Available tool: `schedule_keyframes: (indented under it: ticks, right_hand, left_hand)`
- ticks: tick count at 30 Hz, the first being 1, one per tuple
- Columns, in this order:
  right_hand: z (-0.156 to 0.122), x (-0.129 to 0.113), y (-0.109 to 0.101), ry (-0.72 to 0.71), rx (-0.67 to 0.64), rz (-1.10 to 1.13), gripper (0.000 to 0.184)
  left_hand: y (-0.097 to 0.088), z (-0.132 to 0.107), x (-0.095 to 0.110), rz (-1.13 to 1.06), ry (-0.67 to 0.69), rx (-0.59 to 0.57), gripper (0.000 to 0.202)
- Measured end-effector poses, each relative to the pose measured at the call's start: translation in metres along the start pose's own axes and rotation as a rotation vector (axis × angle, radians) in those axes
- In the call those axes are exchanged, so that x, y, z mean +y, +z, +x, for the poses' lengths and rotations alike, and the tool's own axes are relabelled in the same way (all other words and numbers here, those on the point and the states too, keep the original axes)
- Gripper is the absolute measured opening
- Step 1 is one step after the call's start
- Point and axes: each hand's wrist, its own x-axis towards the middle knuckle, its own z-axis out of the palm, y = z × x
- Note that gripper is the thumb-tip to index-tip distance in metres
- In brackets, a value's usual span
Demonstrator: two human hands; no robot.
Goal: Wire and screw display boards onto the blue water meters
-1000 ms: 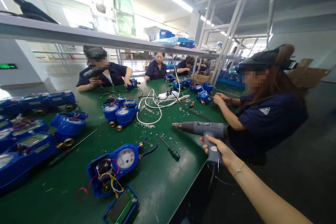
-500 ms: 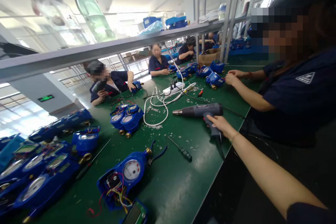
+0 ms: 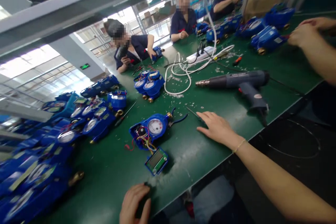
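My right hand point(image 3: 217, 126) reaches over the green bench, fingers stretched and thumb apart. It covers most of a screwdriver point(image 3: 192, 112), whose thin shaft pokes out past the fingertips; contact with it cannot be made out. A grey heat gun point(image 3: 233, 80) lies on its side beyond that hand. Left of the hand is a blue water meter point(image 3: 154, 127) with its housing open and coloured wires showing. Those wires lead to a small display board point(image 3: 156, 161) in a blue frame. My left hand point(image 3: 135, 201) is at the bench's near edge, fingers bent loosely, thumb apart, holding nothing.
Many blue meters point(image 3: 97, 122) crowd the left side. Two more meters point(image 3: 148, 84) stand further back, near a white power strip point(image 3: 201, 55) and its looped cable. Co-workers sit across the bench, and a neighbour's hands point(image 3: 304, 33) work at the right. A shelf beam point(image 3: 86, 7) crosses above.
My right hand has let go of the heat gun, which now lies on the bench, and has moved left to the screwdriver. My left hand has come into view. The view has tilted downward.
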Motion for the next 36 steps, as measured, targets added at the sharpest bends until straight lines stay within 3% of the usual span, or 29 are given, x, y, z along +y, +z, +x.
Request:
schedule_keyframes:
  ticks: [4,8,11,14,20,26,30,36]
  right_hand:
    - [-0.009,-0.007,0.023,0.126,0.173,0.108,0.041]
    - [-0.036,-0.003,0.021,0.300,0.354,0.568,0.036]
    - [-0.062,-0.014,0.015,0.419,0.327,0.850,0.033]
    - [-0.086,-0.033,0.011,0.457,0.235,0.958,0.033]
    - [-0.111,-0.075,0.016,0.416,0.137,0.969,0.032]
    - [-0.099,-0.114,0.030,0.247,0.103,0.964,0.025]
    - [-0.088,-0.135,0.046,0.125,0.121,0.984,0.017]
    - [-0.082,-0.149,0.058,0.111,0.174,0.970,0.019]
  left_hand:
    - [-0.003,-0.006,-0.004,-0.105,-0.048,-0.026,0.018]
    - [-0.011,0.011,-0.007,-0.242,-0.196,-0.139,0.025]
    - [-0.013,0.038,-0.017,-0.334,-0.241,-0.219,0.031]
    - [-0.012,0.069,-0.029,-0.473,-0.254,-0.336,0.040]
    - [-0.006,0.110,-0.041,-0.758,-0.217,-0.580,0.060]
    - [0.007,0.133,-0.038,-0.875,-0.094,-0.781,0.083]
    - [0.020,0.147,-0.033,-0.927,0.007,-0.838,0.102]
    - [0.028,0.147,-0.033,-1.002,0.063,-0.845,0.093]
